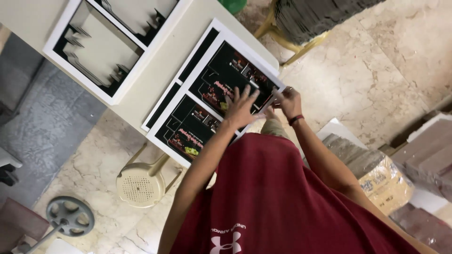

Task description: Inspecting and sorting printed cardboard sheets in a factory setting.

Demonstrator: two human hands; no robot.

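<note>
A stack of large printed sheets [214, 101], black with red and yellow artwork and white borders, lies on a cream table [157, 70]. My left hand [240, 109] rests flat on the top sheet with its fingers spread, near the sheet's right side. My right hand [287, 101], with a dark red band at the wrist, pinches the right edge of that top sheet, where it overhangs the table. A second sheet of the same kind peeks out from under the top one on the left.
Another stack of black and beige die-cut sheets [101, 44] sits at the table's far left. A cream plastic stool [141, 184] stands below the table, with a grey handwheel [69, 216] beside it. Wrapped brown cardboard bundles [376, 171] stand at the right, and a dark stack [310, 16] sits on a yellow stool.
</note>
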